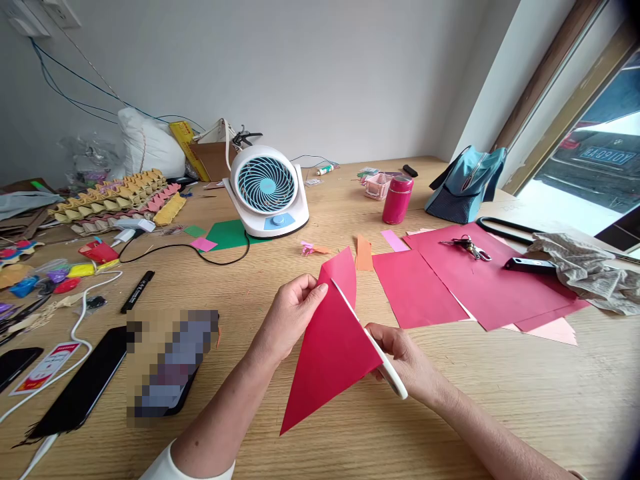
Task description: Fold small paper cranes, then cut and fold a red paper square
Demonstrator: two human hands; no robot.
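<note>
My left hand (293, 310) pinches the upper part of a red sheet of paper (333, 347), thumb on the near face. The sheet is held up above the table, its pointed lower corner hanging toward me. My right hand (405, 360) is closed round the handle of white-handled scissors (393, 377). One blade lies across the near face of the paper, reaching up toward my left thumb. The other blade is hidden behind the sheet, and so are some of my right fingers. Just beyond the hands lies an orange paper strip (365, 253).
Red sheets (417, 290) with keys (470, 247) on them lie to the right. A fan (267, 190) stands behind, beside a pink flask (397, 200) and a blue bag (467, 183). Phones, a black marker (137, 291) and cables are on the left.
</note>
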